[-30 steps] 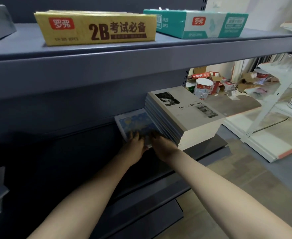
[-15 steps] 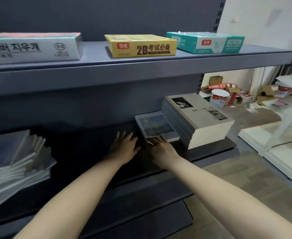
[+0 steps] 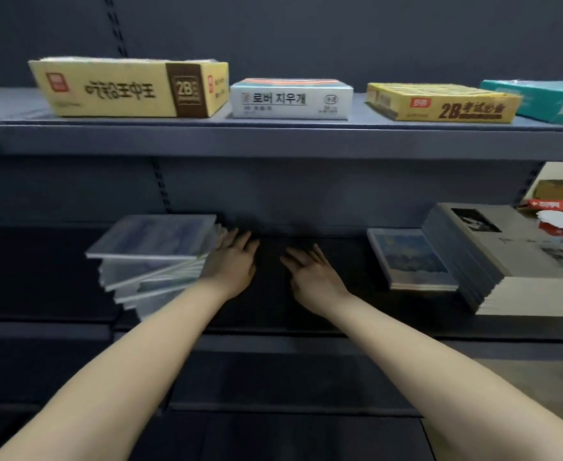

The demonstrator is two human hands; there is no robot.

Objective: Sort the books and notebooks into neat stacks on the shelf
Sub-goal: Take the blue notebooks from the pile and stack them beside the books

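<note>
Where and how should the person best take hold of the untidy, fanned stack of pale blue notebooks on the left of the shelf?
Probably by its two short sides, one of the hands on each. The untidy stack of pale blue notebooks is fanned and tilted, so squeezing inward squares it. The open left hand is already at its right edge; the open right hand hovers apart over the dark grey metal shelf.

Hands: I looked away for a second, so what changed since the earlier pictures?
Both hands let go of the blue notebook and moved left; the left hand now touches the messy stack, the right hand is open beside it. The grey stack stayed put.
</note>
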